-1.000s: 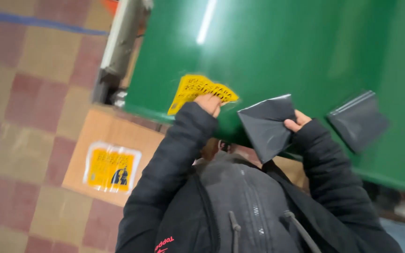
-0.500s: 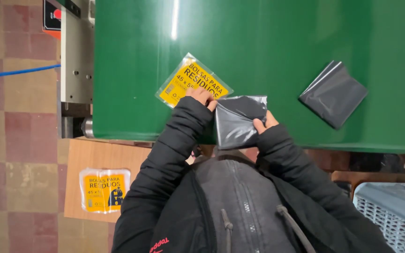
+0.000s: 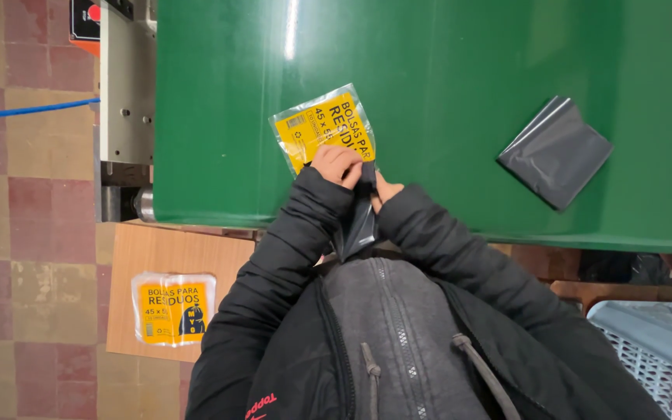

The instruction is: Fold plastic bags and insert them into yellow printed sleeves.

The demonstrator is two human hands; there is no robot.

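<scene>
both hands are working close to the chest, at the near edge of the green table [image 3: 460, 70]

left hand [image 3: 337, 164] is curled, fingers pinching the top of a folded dark grey plastic bag [image 3: 358, 222]. right hand [image 3: 385, 189] is mostly hiding behind the bag and its sleeve, looks like it's gripping the other side of the same fold, but can't tell the finger positions

the bag is hanging down between the two wrists, over the table edge and against the jacket. it's looking thin, limp and very light, probably slick film, so it's going to sag and slide unless it's pinched at a folded edge or corner with both hands. not fragile, just floppy

just beyond the left knuckles, touching or nearly so, a clear packet with a yellow label [image 3: 327, 127] is lying flat on the table, tilted

further right and well apart, a second folded grey bag [image 3: 555, 152] is sitting flat on the table, nobody touching it

off the table to the left, a metal machine body [image 3: 126, 85] is standing beside it. lower left, another yellow-labelled packet [image 3: 173, 308] is lying on a brown board [image 3: 157, 249]. bottom right corner is showing a grey plastic crate [image 3: 655, 350]
</scene>
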